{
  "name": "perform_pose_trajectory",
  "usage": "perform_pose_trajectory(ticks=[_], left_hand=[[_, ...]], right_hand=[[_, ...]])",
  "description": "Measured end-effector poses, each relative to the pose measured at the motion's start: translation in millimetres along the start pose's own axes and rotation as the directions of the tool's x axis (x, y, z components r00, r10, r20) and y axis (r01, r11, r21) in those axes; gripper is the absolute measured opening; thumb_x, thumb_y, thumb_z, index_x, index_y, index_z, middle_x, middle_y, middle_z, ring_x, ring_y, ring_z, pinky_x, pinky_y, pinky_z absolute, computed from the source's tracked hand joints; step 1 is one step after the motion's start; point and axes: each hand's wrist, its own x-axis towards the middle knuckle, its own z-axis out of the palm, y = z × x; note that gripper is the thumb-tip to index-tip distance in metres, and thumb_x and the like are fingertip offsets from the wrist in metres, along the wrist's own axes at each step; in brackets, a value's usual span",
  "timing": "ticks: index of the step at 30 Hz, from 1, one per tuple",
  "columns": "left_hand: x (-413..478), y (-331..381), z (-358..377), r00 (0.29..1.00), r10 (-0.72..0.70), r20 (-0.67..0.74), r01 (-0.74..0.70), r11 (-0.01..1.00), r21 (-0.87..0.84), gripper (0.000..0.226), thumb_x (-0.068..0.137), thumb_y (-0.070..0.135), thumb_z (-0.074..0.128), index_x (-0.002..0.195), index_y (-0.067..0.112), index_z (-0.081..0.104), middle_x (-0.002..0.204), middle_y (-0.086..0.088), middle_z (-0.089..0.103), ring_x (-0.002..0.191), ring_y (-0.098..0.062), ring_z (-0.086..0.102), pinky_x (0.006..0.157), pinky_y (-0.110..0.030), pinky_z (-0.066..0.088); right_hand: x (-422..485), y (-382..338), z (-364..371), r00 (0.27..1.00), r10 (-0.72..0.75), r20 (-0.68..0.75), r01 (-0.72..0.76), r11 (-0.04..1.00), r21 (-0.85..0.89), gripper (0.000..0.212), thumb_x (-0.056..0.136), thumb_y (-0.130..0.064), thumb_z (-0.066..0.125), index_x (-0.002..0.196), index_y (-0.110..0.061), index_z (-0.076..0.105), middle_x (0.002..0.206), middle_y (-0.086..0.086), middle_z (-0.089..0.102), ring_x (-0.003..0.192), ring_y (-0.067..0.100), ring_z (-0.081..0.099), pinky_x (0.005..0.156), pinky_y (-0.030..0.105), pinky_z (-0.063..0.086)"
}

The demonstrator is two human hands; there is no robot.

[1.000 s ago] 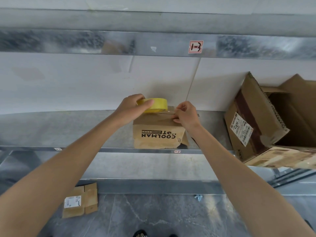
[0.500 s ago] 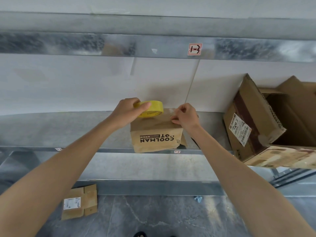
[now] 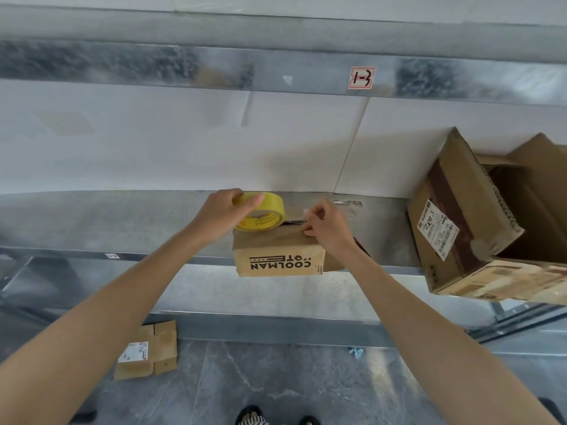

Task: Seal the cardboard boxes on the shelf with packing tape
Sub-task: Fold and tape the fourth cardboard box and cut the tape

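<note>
Left hand (image 3: 219,214) curled around yellow roll of packing tape (image 3: 260,213) atop small brown cardboard box (image 3: 276,256), right hand (image 3: 328,228) fingertips pinching tape end (image 3: 305,211) over box top, grey metal shelf (image 3: 122,222) beneath

A flattened piece of cardboard (image 3: 147,351) bearing 1 white label (image 3: 133,352) is seen lying on the grey marbled floor (image 3: 276,381), and 1 small blue scrap (image 3: 356,353) is seen on the same floor, well to its right. Higher up, a red-bordered tag (image 3: 362,78) marked "1-3" is stuck to a galvanised metal beam (image 3: 153,64). Below the beam, white wall panels (image 3: 153,142) are joined at 1 thin, slanted seam (image 3: 352,142).
</note>
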Motion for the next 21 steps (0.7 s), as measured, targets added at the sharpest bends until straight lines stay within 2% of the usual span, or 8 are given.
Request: perform_pose_trajectory(ticks=[6,9,13,15,18,21], left_hand=[[-6.4,0.7,11.5,0.999,-0.048,0.013,0.048,0.999,-0.025,0.053,0.078,0.065,0.04,0.062,0.015,0.04,0.058,0.001,0.039,0.054,-0.013,0.037,0.053,-0.029,0.029],[-8.9,-2.1,17.3,1.0,-0.028,-0.007,0.027,0.999,-0.03,0.052,0.084,0.063,0.042,0.063,0.016,0.041,0.059,0.001,0.041,0.055,-0.013,0.039,0.053,-0.028,0.03],[-10.7,-4.3,20.9,0.999,-0.018,-0.028,0.016,0.998,-0.055,0.046,0.094,0.055,0.042,0.066,0.017,0.04,0.061,0.002,0.044,0.057,-0.013,0.042,0.053,-0.027,0.031],[-13.2,-5.3,21.0,1.0,-0.019,-0.022,0.017,0.998,-0.065,0.048,0.09,0.058,0.04,0.07,0.015,0.042,0.064,0.001,0.047,0.06,-0.015,0.044,0.055,-0.028,0.033],[-16.9,-8.3,22.4,1.0,-0.004,0.016,0.005,0.999,-0.047,0.048,0.086,0.054,0.056,0.085,0.007,0.046,0.075,-0.001,0.051,0.068,-0.015,0.047,0.058,-0.028,0.036],[-19.8,-12.8,28.8,0.999,-0.029,-0.025,0.028,0.999,-0.034,0.039,0.08,0.035,0.073,0.097,0.01,0.048,0.094,-0.003,0.054,0.084,-0.017,0.051,0.066,-0.03,0.039]], right_hand=[[-12.3,16.7,1.4,1.0,0.01,-0.016,-0.01,1.0,0.002,0.019,0.096,-0.011,0.049,0.078,-0.015,0.047,0.077,0.0,0.056,0.063,0.009,0.063,0.066,0.027,0.057],[-18.0,20.6,2.1,1.0,-0.006,-0.023,0.005,1.0,-0.006,0.017,0.096,-0.01,0.048,0.08,-0.015,0.047,0.083,-0.003,0.057,0.063,0.008,0.061,0.065,0.024,0.056],[-20.4,20.9,2.2,1.0,-0.018,-0.025,0.017,0.999,-0.039,0.012,0.096,-0.01,0.048,0.084,-0.012,0.048,0.091,0.002,0.062,0.063,0.007,0.06,0.061,0.018,0.054],[-20.2,20.3,2.9,1.0,-0.02,-0.018,0.019,0.997,-0.076,0.01,0.096,-0.011,0.048,0.086,-0.012,0.049,0.089,-0.001,0.062,0.064,0.008,0.06,0.066,0.023,0.055],[-18.7,18.7,4.0,1.0,-0.004,-0.01,0.003,0.997,-0.08,0.01,0.095,-0.012,0.049,0.085,-0.013,0.048,0.08,-0.005,0.059,0.066,0.011,0.06,0.075,0.037,0.055],[-16.8,17.2,4.0,1.0,0.0,-0.007,0.0,0.996,-0.094,0.007,0.095,-0.012,0.048,0.089,-0.012,0.049,0.078,-0.003,0.059,0.065,0.011,0.061,0.074,0.037,0.055]])
